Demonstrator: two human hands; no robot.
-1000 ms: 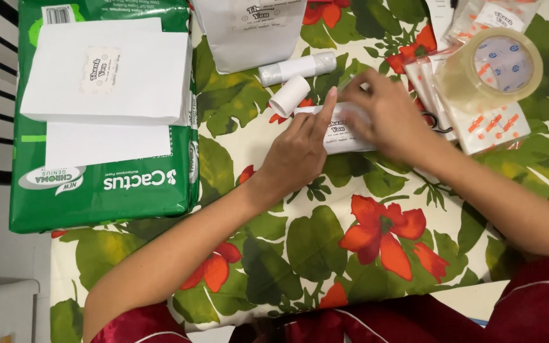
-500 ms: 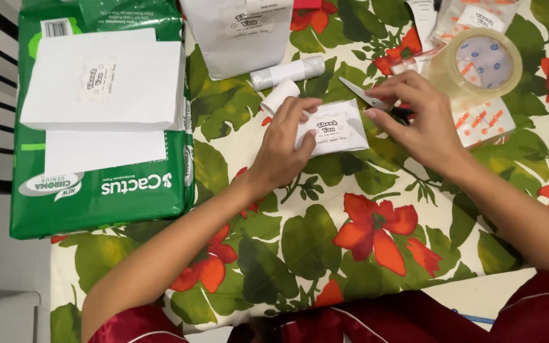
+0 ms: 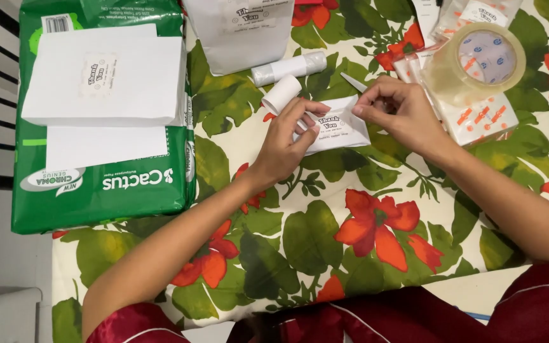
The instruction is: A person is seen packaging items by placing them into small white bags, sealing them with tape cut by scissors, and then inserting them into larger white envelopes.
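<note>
In the head view, the small white packet [image 3: 337, 130] has shifted a little: half a second ago it lay flatter under both hands, and now its far right corner is lifted. The left hand [image 3: 285, 145] presses its fingers together on the packet's left edge. The right hand [image 3: 401, 114] pinches the packet's far right corner, where a thin pointed strip [image 3: 354, 82] sticks up. The packet is matte paper with a printed label and lies on the glossy floral tablecloth [image 3: 325, 241], centre far. Just beyond it are two small white rolls [image 3: 285, 79]. To the right is a clear tape roll [image 3: 478, 60] on plastic sachets. At far left, white envelopes [image 3: 106, 82] are stacked on a green paper ream [image 3: 103, 190].
</note>
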